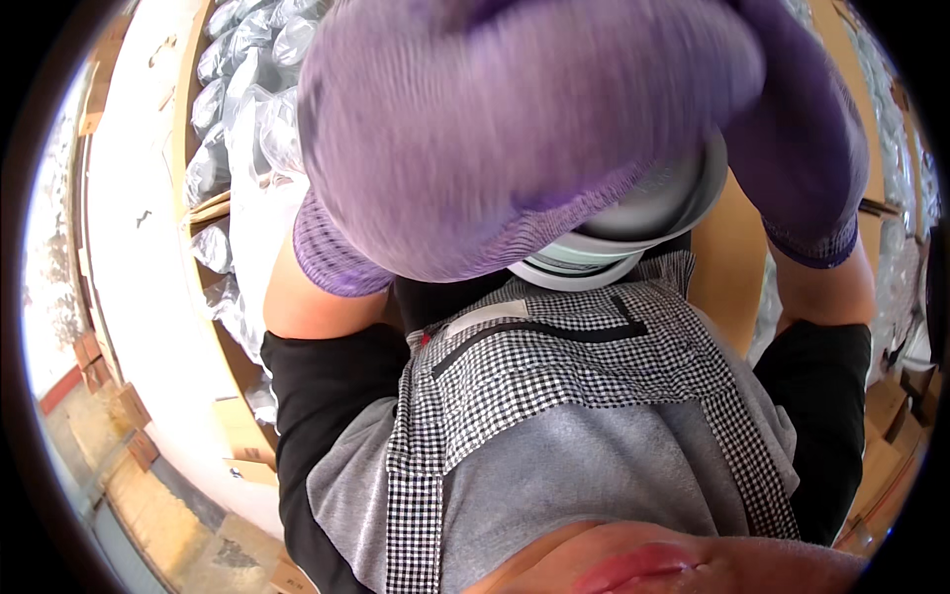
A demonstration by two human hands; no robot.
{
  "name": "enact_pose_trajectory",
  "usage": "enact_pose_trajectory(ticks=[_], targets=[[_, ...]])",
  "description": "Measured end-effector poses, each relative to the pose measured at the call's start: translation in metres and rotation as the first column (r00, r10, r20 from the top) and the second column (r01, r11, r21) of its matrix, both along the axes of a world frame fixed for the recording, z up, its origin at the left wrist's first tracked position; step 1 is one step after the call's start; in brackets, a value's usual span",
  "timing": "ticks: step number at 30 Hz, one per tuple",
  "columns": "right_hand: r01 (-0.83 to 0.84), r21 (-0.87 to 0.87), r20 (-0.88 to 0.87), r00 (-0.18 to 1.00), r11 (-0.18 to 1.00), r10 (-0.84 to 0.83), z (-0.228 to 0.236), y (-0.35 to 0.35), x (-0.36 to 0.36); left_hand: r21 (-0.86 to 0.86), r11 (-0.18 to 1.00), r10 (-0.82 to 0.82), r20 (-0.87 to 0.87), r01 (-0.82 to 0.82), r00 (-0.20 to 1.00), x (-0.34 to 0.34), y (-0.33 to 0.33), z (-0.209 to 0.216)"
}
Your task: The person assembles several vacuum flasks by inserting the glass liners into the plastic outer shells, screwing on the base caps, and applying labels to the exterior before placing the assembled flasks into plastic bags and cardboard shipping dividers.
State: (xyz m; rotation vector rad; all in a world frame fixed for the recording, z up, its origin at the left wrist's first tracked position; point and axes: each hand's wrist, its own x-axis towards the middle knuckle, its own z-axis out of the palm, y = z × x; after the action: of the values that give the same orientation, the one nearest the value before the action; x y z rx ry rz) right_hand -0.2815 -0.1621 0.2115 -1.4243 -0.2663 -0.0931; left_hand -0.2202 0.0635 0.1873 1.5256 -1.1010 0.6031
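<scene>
Purple-gloved and blurred, my left hand loomed closest, my right hand beyond it; I couldn't tell their grip. Grey round containers showed partly beneath, near my apron.

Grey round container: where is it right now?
In the head view, the grey round container is right of centre, partly hidden by purple gloves and just above the checked apron.

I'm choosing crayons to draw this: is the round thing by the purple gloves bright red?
No, the round thing, partly hidden by a purple glove, looks mostly pale grey.
</scene>
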Motion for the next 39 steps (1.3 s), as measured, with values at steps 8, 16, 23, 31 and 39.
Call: enact_pose_trajectory(ticks=[8, 16, 23, 31, 39], targets=[[0.34, -0.055, 0.267, 0.911, 0.939, -0.314, -0.054, -0.055, -0.049, 0.477, 0.876, 0.014, 0.116, -0.068, 0.993, -0.04, -0.011, -0.011], [0.594, -0.663, 0.561, 0.797, 0.457, -0.222, -0.124, -0.031, -0.047, 0.331, 0.943, 0.128, -0.482, 0.044, 0.866, 0.04, -0.04, -0.069], [0.642, -0.682, 0.604, 0.764, 0.35, -0.225, -0.129, -0.024, -0.036, 0.292, 0.956, 0.154, -0.548, 0.016, 0.822, 0.027, -0.048, -0.063], [0.373, -0.7, 0.255, 0.927, 0.609, -0.274, -0.123, -0.023, -0.033, 0.258, 0.965, 0.115, -0.584, 0.05, 0.803, 0.031, -0.052, -0.062], [0.183, -0.697, 0.034, 0.974, 0.693, -0.223, -0.1, -0.019, -0.031, 0.233, 0.972, 0.107, -0.55, 0.029, 0.829, 0.031, -0.05, -0.063]])
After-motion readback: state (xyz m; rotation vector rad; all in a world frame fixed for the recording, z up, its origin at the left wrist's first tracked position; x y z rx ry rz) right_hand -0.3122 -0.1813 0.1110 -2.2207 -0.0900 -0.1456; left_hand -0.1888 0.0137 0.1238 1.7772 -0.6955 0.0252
